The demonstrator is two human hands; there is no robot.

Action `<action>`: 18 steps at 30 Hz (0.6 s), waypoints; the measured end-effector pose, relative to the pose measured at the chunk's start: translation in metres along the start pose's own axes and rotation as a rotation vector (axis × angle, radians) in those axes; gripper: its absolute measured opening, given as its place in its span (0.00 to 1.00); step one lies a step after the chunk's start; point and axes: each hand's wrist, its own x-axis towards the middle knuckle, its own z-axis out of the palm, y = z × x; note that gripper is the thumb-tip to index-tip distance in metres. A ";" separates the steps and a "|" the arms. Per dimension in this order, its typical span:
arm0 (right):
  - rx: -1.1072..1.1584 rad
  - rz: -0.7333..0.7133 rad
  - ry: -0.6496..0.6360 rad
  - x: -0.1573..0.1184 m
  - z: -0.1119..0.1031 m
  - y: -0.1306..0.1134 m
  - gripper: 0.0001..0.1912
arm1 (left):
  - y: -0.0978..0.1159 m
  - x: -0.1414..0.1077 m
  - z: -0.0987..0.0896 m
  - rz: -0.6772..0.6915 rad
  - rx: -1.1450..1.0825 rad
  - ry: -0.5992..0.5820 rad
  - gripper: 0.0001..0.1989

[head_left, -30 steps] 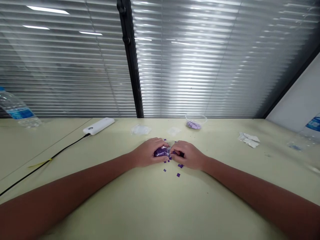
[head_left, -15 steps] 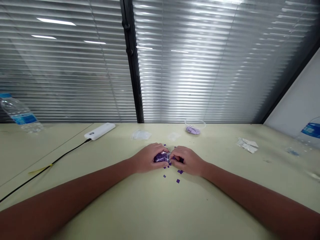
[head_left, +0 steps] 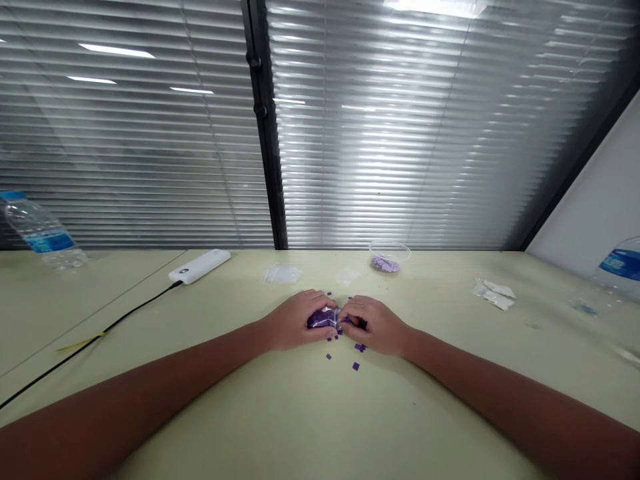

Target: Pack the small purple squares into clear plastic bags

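A small clear plastic bag (head_left: 321, 319) filled with purple squares lies low over the table, with my left hand (head_left: 295, 321) wrapped around it, thumb in front and fingers behind. At the bag's right end, my right hand (head_left: 377, 325) is curled closed, its fingertips touching the bag's mouth. Dark purple bits show inside the right hand's curl; the exact grip is partly hidden. Loose purple squares (head_left: 355, 366) are scattered on the table in front of the hands, and a few lie just behind them.
Behind the hands are a round clear tub (head_left: 390, 252) with lilac pieces and some empty clear bags (head_left: 283, 273). A white power bank (head_left: 200, 266) with a black cable (head_left: 135, 309) and a water bottle (head_left: 43, 230) are at left. Torn white wrappers (head_left: 494, 293) and another bottle (head_left: 620, 263) are at right.
The whole view has shifted slightly, so everything sits a little lower. Both hands keep nearly the same place and hold at the bag.
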 end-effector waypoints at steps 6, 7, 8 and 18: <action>0.002 0.000 0.002 0.001 0.000 0.000 0.03 | 0.001 0.000 0.000 0.002 0.005 0.004 0.19; 0.003 -0.002 0.002 0.001 0.000 0.000 0.03 | 0.001 0.000 0.000 0.001 0.005 0.003 0.19; 0.002 -0.003 0.002 0.001 0.000 0.000 0.03 | 0.001 0.000 0.000 0.000 0.004 0.003 0.19; 0.003 -0.006 0.002 0.000 -0.001 0.000 0.03 | 0.000 0.000 0.000 0.011 0.000 0.008 0.20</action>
